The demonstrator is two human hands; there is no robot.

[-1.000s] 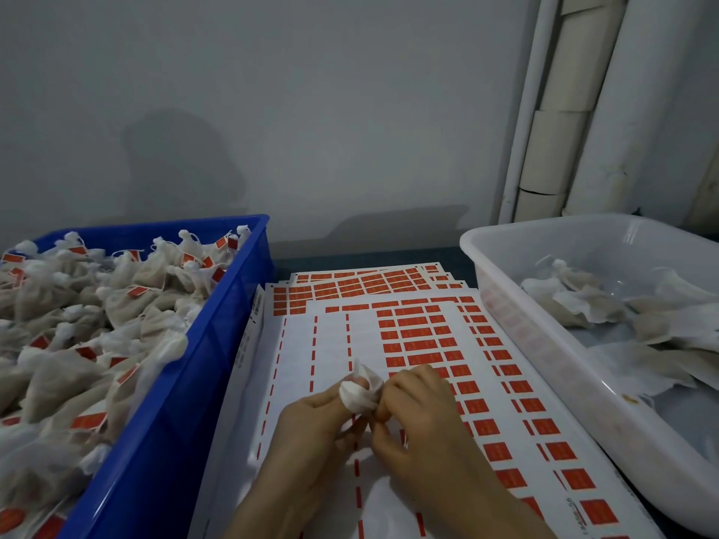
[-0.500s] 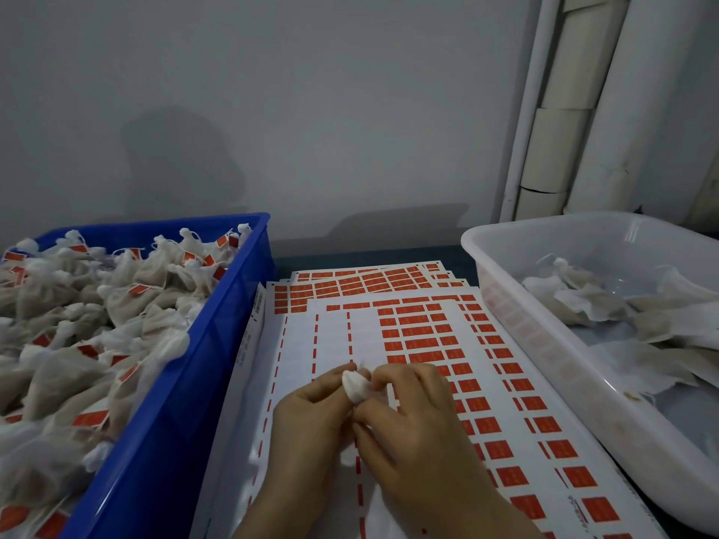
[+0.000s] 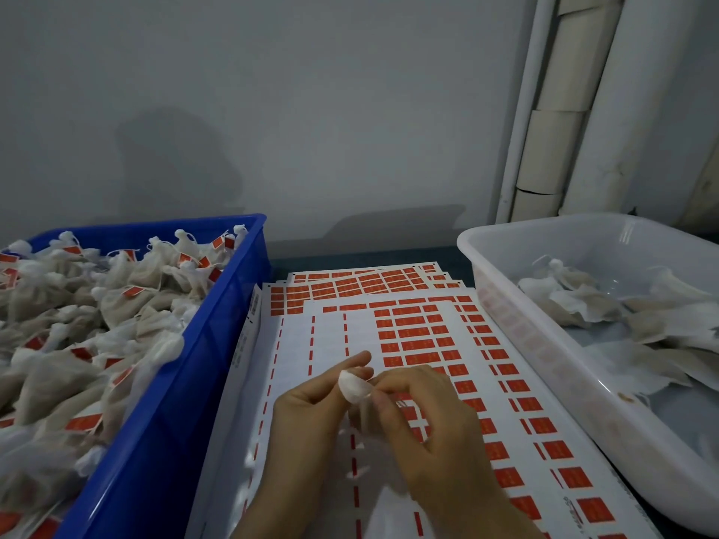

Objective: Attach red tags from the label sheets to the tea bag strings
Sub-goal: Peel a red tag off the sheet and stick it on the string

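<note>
Over the label sheet, the left hand curls its fingers round a small white tea bag, and the right hand pinches at the bag's edge with thumb and forefinger. The string and any tag between those fingertips are hidden. The blue crate and the white tub are cut off at the frame's sides.

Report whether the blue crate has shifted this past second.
No. The blue crate stays put, its wall alongside the left edge of the label sheets.
</note>
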